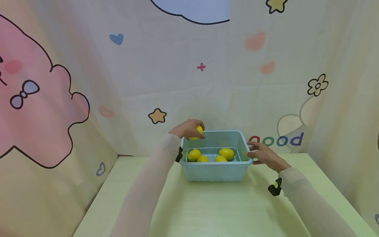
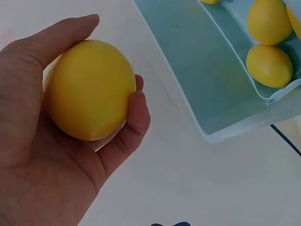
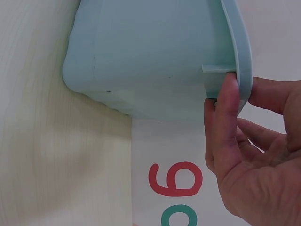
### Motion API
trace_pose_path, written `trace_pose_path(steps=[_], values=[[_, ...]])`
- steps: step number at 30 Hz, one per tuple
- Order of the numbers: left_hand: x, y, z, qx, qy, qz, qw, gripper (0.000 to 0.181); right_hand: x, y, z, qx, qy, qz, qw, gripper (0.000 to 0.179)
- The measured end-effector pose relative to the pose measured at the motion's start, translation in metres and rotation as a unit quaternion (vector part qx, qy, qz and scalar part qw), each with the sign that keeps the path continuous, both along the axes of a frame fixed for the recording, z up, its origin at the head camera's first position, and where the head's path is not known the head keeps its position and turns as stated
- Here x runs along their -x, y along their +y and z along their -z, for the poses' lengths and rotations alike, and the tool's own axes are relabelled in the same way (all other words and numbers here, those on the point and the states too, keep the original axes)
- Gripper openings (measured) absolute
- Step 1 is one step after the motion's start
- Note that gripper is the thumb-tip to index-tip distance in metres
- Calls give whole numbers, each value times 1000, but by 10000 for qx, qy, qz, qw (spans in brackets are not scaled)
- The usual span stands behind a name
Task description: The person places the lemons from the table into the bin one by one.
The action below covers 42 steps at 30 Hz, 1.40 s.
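A yellow lemon (image 2: 91, 89) is held in my left hand (image 1: 189, 128), the fingers and thumb curled round it, above the left rim of a light blue plastic bin (image 1: 216, 172). Several more lemons (image 1: 226, 153) lie on the floor of the bin. At the bin's right side, my right hand (image 1: 267, 156) pinches the rim, with the thumb on one side and fingertips under the outer lip, as the right wrist view shows. Some of the lemons are partly hidden behind the bin's front wall.
The bin stands at the back of a pale wooden table (image 1: 204, 210), close to a printed curtain (image 1: 177, 75) with hearts, stars and lettering. Curtain panels also hang at the left and right sides of the table.
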State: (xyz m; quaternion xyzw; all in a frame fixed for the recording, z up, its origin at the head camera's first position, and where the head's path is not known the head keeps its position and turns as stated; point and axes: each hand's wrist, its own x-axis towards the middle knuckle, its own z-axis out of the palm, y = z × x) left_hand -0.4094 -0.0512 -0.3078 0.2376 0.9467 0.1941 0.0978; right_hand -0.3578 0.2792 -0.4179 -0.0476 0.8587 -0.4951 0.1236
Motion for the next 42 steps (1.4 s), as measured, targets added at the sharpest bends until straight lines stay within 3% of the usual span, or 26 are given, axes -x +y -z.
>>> trace_pose_path(steps=[8,19,42], values=[[3,4,3,18,-334,-122,9994,38,0,-2,0,13,-21,74,10000,70],[12,14,13,45,-688,-572,9960,39,-4,-7,-3,-3,-45,90,9999,71],[11,38,30,42,-1074,-662,9920,51,-5,-9,-1,44,56,76,9999,70]])
